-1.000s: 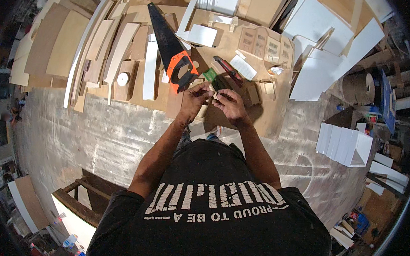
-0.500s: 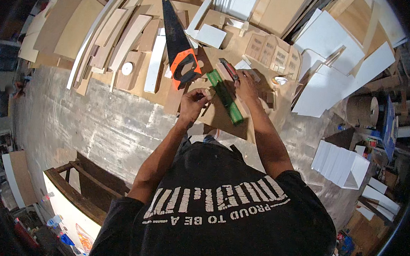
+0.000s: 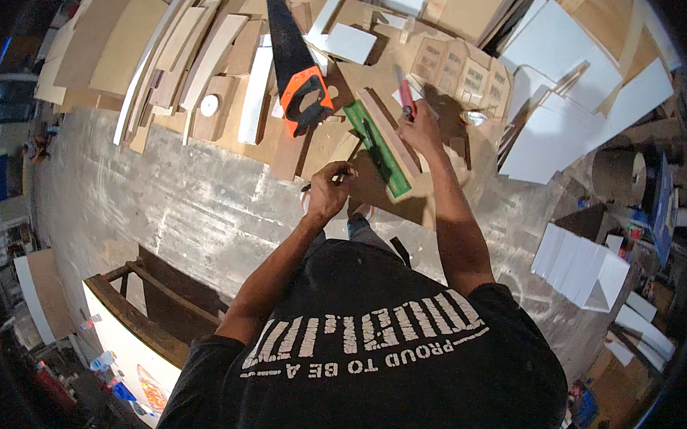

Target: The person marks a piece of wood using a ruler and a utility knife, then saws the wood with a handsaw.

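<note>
My right hand (image 3: 421,126) is raised over the right part of the wooden work surface (image 3: 367,78), closed around a red utility knife (image 3: 406,96); its far end is smeared by motion. My left hand (image 3: 331,190) hangs at the near edge, fingers pinched together; what they hold is too small to make out. Between my hands lies a long green tool (image 3: 395,180), flat-sided like a level, with a dark slim object or shadow along it. A wood strip (image 3: 388,123) runs beside its right side. The handsaw (image 3: 283,42) with an orange handle lies to the left.
Planks and strips (image 3: 211,65) spread over the left side. A small wooden house-front model (image 3: 458,72) stands at the far right of the surface, near white sheets (image 3: 560,141). Behind me to the left is a dark-framed case (image 3: 136,320); a white folded piece (image 3: 580,264) stands right.
My right hand has lifted the utility knife off the surface. My left hand has drawn back toward me, and the light wood piece it pinched no longer shows clearly.
</note>
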Demonstrator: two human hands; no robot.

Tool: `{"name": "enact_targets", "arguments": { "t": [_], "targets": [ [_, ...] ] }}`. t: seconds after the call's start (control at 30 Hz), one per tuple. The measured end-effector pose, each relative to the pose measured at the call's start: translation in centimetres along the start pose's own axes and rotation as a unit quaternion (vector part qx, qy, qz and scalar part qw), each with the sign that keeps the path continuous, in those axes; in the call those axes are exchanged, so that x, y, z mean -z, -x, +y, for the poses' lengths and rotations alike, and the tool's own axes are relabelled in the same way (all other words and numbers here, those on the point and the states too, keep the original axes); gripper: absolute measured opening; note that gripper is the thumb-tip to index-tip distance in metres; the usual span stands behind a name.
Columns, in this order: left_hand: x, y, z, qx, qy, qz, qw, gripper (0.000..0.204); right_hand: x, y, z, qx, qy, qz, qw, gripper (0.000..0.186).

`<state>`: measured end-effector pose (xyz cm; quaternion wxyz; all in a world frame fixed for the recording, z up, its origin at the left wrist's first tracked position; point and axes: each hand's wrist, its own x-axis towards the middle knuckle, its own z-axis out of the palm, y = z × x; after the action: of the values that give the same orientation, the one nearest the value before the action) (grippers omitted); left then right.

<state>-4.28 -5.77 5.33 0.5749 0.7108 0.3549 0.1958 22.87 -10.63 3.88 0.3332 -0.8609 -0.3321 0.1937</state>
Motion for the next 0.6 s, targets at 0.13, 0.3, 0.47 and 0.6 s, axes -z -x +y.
{"name": "enact_targets", "arguments": {
  "t": [0.13,0.3,0.47,0.6],
  "targets": [
    [-0.1,0.6,-0.7,-0.024,-0.014,-0.032,0.999,0.021,3.1,8.6,-1.1,-0.059,-0.378,-0.098,0.919,0.030],
    [1.0,0.0,-1.9,-0.104,-0.029,-0.094,0.990,0.020,-1.0,21.1,-2.6,-0.111,-0.280,-0.104,0.948,0.039],
    [1.3,0.4,-0.9,-0.155,-0.064,-0.123,0.978,0.019,-8.1,26.1,-3.5,-0.070,-0.159,0.001,0.985,0.031],
    [1.9,0.2,-1.2,-0.200,-0.091,-0.124,0.968,0.022,-8.6,26.1,-6.0,-0.104,-0.123,-0.044,0.986,0.037]
  ]
}}
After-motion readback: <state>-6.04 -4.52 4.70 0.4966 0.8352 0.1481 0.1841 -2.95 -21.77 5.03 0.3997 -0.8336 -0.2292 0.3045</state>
